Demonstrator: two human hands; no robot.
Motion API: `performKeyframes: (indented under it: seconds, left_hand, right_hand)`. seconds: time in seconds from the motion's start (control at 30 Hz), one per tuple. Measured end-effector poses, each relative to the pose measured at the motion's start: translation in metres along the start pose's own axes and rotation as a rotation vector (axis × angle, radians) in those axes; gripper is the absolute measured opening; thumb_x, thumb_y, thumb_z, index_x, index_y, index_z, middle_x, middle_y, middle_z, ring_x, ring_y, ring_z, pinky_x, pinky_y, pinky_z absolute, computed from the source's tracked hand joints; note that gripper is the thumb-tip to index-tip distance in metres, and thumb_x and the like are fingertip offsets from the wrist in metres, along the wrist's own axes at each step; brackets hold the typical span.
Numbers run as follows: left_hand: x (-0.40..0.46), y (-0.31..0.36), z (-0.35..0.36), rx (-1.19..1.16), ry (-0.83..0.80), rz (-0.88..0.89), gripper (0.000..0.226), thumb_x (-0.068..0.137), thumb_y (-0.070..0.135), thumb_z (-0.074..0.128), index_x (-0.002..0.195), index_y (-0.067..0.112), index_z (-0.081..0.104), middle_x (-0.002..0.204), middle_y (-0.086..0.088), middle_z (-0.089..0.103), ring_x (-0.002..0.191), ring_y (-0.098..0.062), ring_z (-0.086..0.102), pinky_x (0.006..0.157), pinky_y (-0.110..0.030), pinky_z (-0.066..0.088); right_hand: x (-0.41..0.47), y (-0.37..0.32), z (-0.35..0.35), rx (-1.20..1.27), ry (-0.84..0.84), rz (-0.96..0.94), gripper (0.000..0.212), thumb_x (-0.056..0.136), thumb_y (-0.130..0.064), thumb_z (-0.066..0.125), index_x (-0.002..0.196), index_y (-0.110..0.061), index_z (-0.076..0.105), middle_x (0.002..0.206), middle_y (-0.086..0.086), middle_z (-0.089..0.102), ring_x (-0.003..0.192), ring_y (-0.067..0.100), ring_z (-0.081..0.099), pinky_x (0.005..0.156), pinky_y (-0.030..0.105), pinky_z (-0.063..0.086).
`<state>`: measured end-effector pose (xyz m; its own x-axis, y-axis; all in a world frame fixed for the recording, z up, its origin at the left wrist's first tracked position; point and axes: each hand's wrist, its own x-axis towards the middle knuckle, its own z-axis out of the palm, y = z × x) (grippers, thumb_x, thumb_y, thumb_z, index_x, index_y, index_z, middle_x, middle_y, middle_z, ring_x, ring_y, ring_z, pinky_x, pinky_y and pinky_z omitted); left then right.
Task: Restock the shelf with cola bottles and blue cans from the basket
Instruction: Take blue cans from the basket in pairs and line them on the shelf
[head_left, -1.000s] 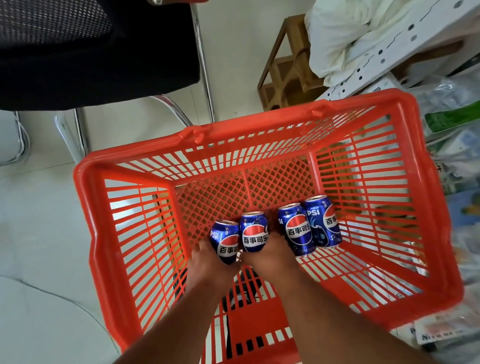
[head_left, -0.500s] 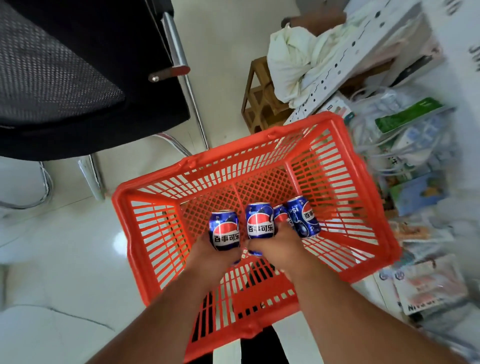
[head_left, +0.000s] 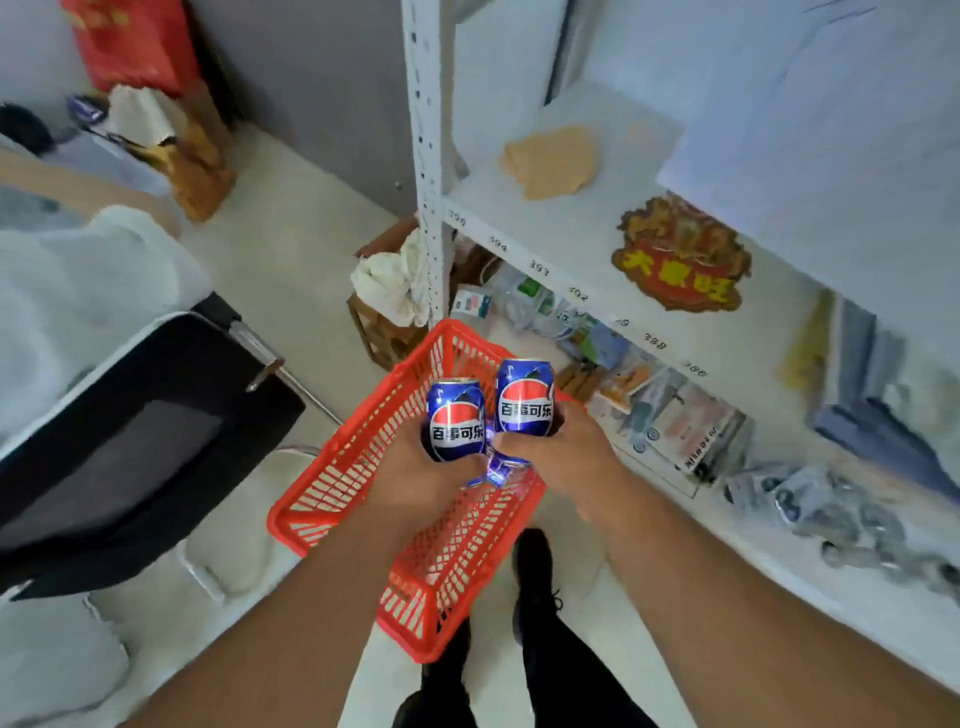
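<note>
My left hand (head_left: 415, 480) grips a blue can (head_left: 456, 418) with a red, white and blue logo. My right hand (head_left: 563, 454) grips a second blue can (head_left: 525, 397), held slightly higher, and part of another blue can (head_left: 498, 467) shows below it between my hands. Both hands are raised above the orange basket (head_left: 332, 488), which sits on the floor below them. The white shelf (head_left: 587, 234) stands to the right, its board level with the cans or a little higher. The basket's inside is mostly hidden by my hands and arms.
A black office chair (head_left: 140, 431) stands left of the basket. A small wooden stool with white cloth (head_left: 389, 296) sits by the shelf's upright post (head_left: 428, 156). A tan cloth (head_left: 550, 161) and a gold-red sticker (head_left: 680, 254) lie on the shelf board. Packets crowd the lower shelf (head_left: 670, 421).
My hands lifted the blue cans up out of the basket. My view swung up and right, bringing the white shelf into sight.
</note>
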<state>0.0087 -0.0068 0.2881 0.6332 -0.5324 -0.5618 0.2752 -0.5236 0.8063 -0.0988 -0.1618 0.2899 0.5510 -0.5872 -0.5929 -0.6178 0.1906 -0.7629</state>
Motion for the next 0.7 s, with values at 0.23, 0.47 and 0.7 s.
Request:
performKeyframes:
  seconds: [0.23, 0.47, 0.7]
  left_hand:
    - [-0.046, 0.061, 0.033, 0.154, -0.245, 0.176, 0.042, 0.079, 0.004, 0.089, 0.102, 0.029, 0.064, 0.094, 0.01, 0.072, 0.072, 0.005, 0.07, 0.055, -0.008, 0.051]
    - [-0.094, 0.099, 0.112, 0.268, -0.485, 0.28, 0.056, 0.08, 0.006, 0.088, 0.125, 0.023, 0.059, 0.103, 0.011, 0.07, 0.089, -0.001, 0.067, 0.059, -0.009, 0.051]
    - [-0.174, 0.103, 0.219, 0.45, -0.754, 0.402, 0.059, 0.076, 0.018, 0.093, 0.126, 0.027, 0.063, 0.111, 0.009, 0.074, 0.096, -0.003, 0.07, 0.071, -0.015, 0.051]
  right_hand:
    - [-0.103, -0.006, -0.057, 0.15, 0.273, -0.046, 0.03, 0.074, -0.014, 0.093, 0.094, -0.031, 0.078, 0.085, -0.013, 0.081, 0.08, 0.006, 0.077, 0.074, 0.023, 0.058]
    - [-0.201, 0.032, -0.13, 0.28, 0.578, -0.039, 0.034, 0.074, -0.02, 0.093, 0.09, -0.036, 0.067, 0.098, -0.009, 0.077, 0.093, 0.01, 0.073, 0.09, 0.033, 0.058]
    - [-0.318, 0.114, -0.178, 0.506, 0.887, -0.002, 0.032, 0.075, -0.016, 0.092, 0.098, -0.029, 0.073, 0.095, -0.007, 0.079, 0.091, 0.012, 0.075, 0.072, 0.022, 0.054]
